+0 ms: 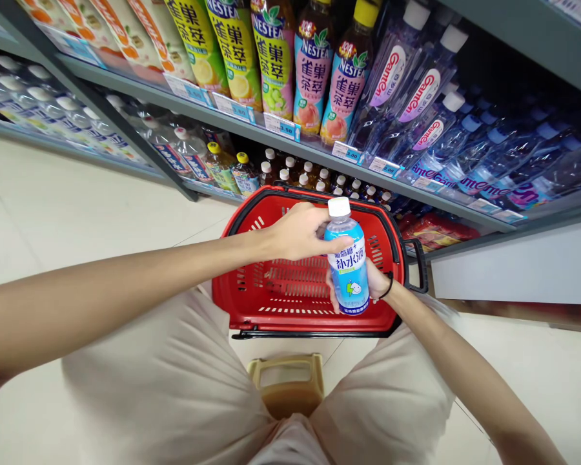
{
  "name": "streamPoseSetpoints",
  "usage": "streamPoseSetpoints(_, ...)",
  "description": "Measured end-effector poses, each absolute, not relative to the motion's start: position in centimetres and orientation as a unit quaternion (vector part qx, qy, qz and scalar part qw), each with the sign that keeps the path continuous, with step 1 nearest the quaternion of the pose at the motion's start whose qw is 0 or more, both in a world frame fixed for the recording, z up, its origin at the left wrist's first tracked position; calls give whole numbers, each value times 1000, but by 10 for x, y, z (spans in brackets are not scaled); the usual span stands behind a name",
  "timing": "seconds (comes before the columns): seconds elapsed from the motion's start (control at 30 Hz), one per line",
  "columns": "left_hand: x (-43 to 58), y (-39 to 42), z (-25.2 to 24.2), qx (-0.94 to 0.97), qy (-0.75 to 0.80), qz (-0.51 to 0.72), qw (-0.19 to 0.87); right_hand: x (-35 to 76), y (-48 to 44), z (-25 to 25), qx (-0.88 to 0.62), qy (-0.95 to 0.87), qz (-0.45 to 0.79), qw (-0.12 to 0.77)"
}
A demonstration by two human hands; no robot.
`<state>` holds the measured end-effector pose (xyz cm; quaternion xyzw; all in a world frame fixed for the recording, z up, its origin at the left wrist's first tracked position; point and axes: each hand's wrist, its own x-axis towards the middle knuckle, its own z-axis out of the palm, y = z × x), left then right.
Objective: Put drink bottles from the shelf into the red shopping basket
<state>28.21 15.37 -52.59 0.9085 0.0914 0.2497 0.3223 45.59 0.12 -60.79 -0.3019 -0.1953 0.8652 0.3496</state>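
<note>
A small blue drink bottle (347, 268) with a white cap and a pale blue label is held upright over a red shopping basket (252, 303). My left hand (300, 231) wraps round the bottle's neck and shoulder from the left. My right hand (375, 284) grips its lower half from behind, fingers curled round the back. The basket stands on the floor before my knees and looks empty inside.
Shelves of bottled tea (275, 58) and water bottles (419, 97) run across the top, with small capped bottles (314, 177) on the lowest shelf behind the basket. A yellow stool (286, 381) shows between my legs. Pale tiled floor (77, 213) lies to the left.
</note>
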Motion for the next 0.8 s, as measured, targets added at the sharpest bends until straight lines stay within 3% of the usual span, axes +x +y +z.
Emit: streamPoseSetpoints(0.8, 282, 154, -525, 910, 88, 238, 327, 454, 2, -605, -311, -193, 861, 353)
